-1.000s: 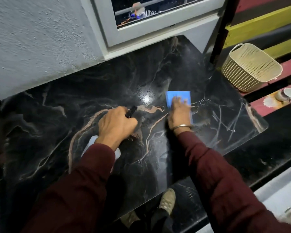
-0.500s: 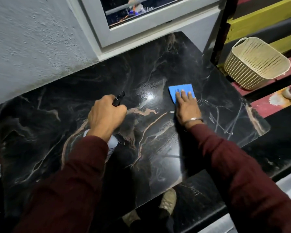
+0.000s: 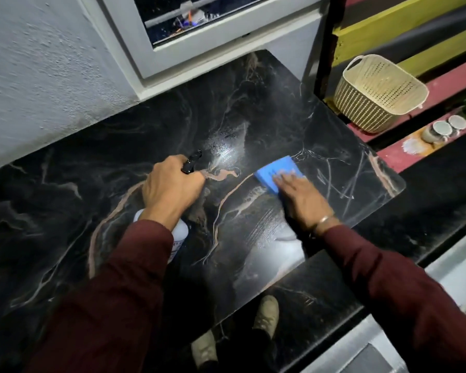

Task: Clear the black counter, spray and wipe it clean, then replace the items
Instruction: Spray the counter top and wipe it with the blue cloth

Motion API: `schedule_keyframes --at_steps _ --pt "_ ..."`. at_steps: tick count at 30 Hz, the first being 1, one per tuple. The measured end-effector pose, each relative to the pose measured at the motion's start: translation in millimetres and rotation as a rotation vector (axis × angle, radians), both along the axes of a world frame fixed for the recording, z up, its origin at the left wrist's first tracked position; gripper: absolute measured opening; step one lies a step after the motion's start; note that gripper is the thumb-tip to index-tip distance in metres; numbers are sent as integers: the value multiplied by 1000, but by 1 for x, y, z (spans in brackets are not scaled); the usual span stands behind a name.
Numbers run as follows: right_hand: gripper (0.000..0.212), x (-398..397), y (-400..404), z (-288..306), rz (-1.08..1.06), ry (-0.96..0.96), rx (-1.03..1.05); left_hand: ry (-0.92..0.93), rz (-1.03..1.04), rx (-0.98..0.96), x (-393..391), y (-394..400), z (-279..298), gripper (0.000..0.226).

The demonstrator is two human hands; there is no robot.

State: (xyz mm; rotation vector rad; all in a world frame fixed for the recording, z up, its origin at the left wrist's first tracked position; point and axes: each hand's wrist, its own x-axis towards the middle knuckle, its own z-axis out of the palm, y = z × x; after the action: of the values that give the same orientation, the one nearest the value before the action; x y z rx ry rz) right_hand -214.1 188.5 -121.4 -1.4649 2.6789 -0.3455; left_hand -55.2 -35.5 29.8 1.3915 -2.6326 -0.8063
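Observation:
The black marbled counter [image 3: 124, 168] fills the middle of the view, with a wet shine near its centre. My left hand [image 3: 170, 188] grips a white spray bottle [image 3: 178, 234] with a black nozzle, held low over the counter's middle. My right hand [image 3: 304, 197] lies flat with straight fingers on a blue cloth [image 3: 273, 168], pressing it onto the counter right of centre. Part of the cloth is hidden under my fingers.
A cream woven basket [image 3: 378, 94] stands beyond the counter's right edge on a red ledge. Two small cups [image 3: 441, 129] sit on the ledge below it. A white window frame [image 3: 199, 52] and a rough wall bound the far side.
My right hand has slid the blue cloth leftward and turned it at an angle. My left hand with the bottle has stayed near the counter's middle.

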Motion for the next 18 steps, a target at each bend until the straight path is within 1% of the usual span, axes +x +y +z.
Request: schedule_keyframes --at_steps 2,3,5,6,8,10,12,13,14,15,16,18 --pt "52 -17 1 2 -222 -40 11 10 -11 -12 6 -1 0 16" --pt "53 -7 -5 2 -276 -47 8 10 -20 -17 8 -1 0 15" --pt "57 41 -24 2 -263 -71 -27 17 -37 -16 10 0 1 15" --pt "57 75 -34 2 -201 -83 -52 19 -48 -12 11 2 1 17" --pt "57 151 -44 0 -3 -117 -78 22 -70 -18 12 6 0 19" --pt "55 211 -34 6 225 -199 -39 38 -95 -30 13 9 -2 21" --pt "52 227 -8 8 426 -241 11 41 -123 -29 16 12 -2 20" --pt "51 215 3 10 492 -210 21 41 -138 -27 18 13 -2 19" --pt "50 197 13 9 515 -166 41 42 -150 -27 20 14 -2 19" --pt "50 176 21 8 479 -111 51 44 -169 -31 22 15 -1 18" --pt "50 149 28 7 375 -68 42 45 -182 -32 24 15 -1 17" --pt "49 98 40 7 38 -37 28 47 -202 -36 27 15 1 15"
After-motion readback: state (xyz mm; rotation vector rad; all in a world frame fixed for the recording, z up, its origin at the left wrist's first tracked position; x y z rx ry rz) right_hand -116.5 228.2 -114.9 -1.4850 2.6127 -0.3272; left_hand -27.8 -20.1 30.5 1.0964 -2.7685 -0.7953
